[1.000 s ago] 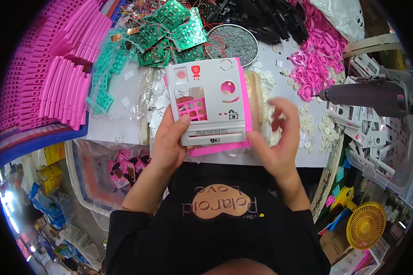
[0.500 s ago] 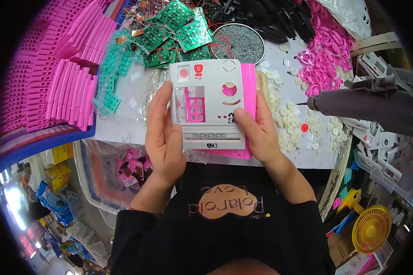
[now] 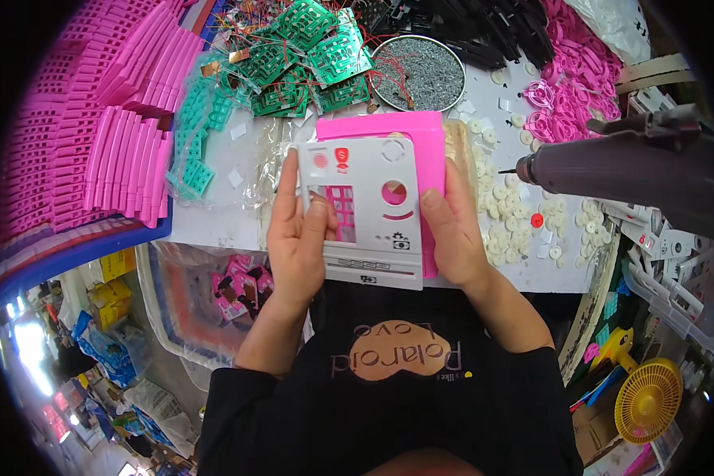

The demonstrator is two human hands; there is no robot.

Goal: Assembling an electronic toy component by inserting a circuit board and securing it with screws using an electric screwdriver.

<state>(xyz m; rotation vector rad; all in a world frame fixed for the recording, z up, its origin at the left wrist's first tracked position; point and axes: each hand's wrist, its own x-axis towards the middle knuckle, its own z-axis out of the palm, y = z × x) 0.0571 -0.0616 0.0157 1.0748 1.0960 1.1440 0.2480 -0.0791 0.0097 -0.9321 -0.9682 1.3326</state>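
Over the front of the table I hold a white plastic faceplate [image 3: 377,170] with a square window, a round hole and printed symbols. My left hand [image 3: 297,254] grips its left side, the thumb and a fingertip at the window's edge. Behind it lies a flat pink plastic panel [image 3: 381,124], sticking out at the top and right. My right hand [image 3: 456,242] is closed on the pink panel's right edge, thumb in front. Pink grid shapes show through the white window. The two parts are offset and slightly askew, and the left fingers behind are partly hidden.
Green circuit boards [image 3: 337,57] with red wires and a round tray of small metal screws [image 3: 420,75] stand behind. Pink parts [image 3: 127,166] fill a blue-rimmed tray at left; white discs [image 3: 500,198] lie at right. A dark power screwdriver [image 3: 619,163] juts in from the right.
The white faceplate has slid down against the pink panel, baring its top edge. My right thumb has left the white face for the pink panel. The left thumb has moved to the window.
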